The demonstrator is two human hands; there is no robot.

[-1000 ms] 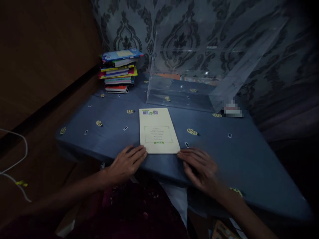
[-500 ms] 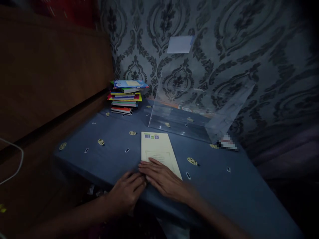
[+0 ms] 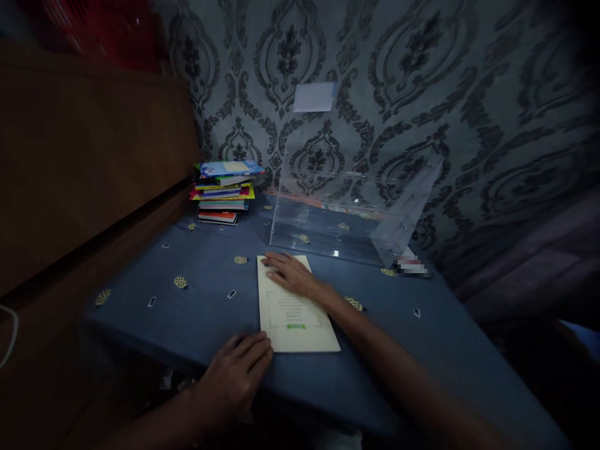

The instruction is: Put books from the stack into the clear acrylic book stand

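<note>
A cream-coloured booklet [image 3: 300, 337] lies closed on the cloth, with a framed block of text and a small green mark facing up. My right hand [image 3: 291, 275] rests flat across its far end, fingers stretched toward the far left corner and covering the printing there. At the near left corner, my left hand [image 3: 241, 369] lies on the table edge, its fingertips touching the booklet. The left fingers are extended and slightly bent, with the thumb hidden.
Behind the booklet stands a clear acrylic rack [image 3: 328, 244]. A stack of books [image 3: 222, 203] sits at the back left, beside a wooden cabinet [image 3: 94, 169]. A blue patterned cloth [image 3: 197, 325] covers the table. A pixelated item [image 3: 412, 265] lies right of the rack.
My right hand has slid from the booklet's near end to its far end, uncovering the lower text. My left hand stays by the near left corner. The view has shifted slightly.
</note>
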